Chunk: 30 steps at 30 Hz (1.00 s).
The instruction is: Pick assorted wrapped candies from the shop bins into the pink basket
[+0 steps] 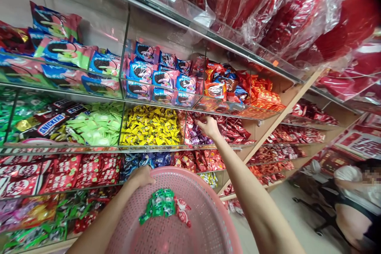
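You stood facing a tall store shelving unit (119, 149) with glass-fronted compartments and a pale wooden upright (268, 127) at its right end. Red plastic-wrapped bags (282, 12) filled the top shelf, above packs of sandwich cookies (160, 75). On the shelf at your eye line, Snickers bars (44, 125) and yellow candy packets (150, 127) lay left of the compartment you were reaching into.

A round pink plastic basket (208, 190) sat low in the middle of your view, in front of the lower shelves. Your left hand (142, 176) was closed over its near-left rim, holding it. Inside lay a small heap of green-wrapped candies (157, 203), with a few red-and-white wrapped candies (182, 211) just beside it.

Your right hand (210, 126) was stretched into the compartment right of the yellow packets, fingers loosely together and bent down over red and purple candy packets (229, 131). You could not tell whether it had hold of any.

Off to the right, another person (351, 190) in a white top sat low, well apart from the shelves.
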### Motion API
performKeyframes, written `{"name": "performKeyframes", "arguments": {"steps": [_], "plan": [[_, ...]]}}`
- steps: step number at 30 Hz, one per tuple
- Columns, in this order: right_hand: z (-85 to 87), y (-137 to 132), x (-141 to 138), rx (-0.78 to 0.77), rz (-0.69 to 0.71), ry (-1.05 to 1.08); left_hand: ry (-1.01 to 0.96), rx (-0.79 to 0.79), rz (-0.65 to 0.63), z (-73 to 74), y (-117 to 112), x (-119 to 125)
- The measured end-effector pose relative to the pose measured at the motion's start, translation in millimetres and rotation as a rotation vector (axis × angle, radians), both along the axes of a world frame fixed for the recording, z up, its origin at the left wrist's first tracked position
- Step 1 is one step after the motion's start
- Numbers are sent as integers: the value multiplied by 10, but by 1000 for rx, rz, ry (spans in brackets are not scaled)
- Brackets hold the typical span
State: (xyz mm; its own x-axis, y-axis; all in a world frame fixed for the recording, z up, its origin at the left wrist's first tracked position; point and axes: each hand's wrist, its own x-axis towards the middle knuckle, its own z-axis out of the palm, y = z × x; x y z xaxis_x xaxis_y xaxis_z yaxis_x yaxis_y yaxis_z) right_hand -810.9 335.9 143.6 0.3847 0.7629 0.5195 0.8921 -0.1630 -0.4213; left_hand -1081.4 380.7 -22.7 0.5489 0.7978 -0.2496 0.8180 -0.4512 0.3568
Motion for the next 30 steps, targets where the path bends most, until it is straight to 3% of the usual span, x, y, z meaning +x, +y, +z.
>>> {"name": "performKeyframes", "arguments": {"steps": [6, 10, 15, 18, 23, 30], "plan": [[-17, 50, -72, 63, -102, 49, -7, 20, 4, -9, 3, -4], [-24, -121, -58, 186, -86, 191, 4, 20, -12, -19, 16, -3], [-153, -616, -226, 345, 103, 429, 12, 33, -36, -39, 28, 6], [-303, -963, -464, 341, 244, 498, 11, 26, -45, -50, 33, 7], [-805, -1351, -760, 60, 363, 444, 7, 5, -42, -40, 27, 4], [-1749, -1417, -739, -501, 376, 131, 22, 16, -23, -39, 16, 8]]}}
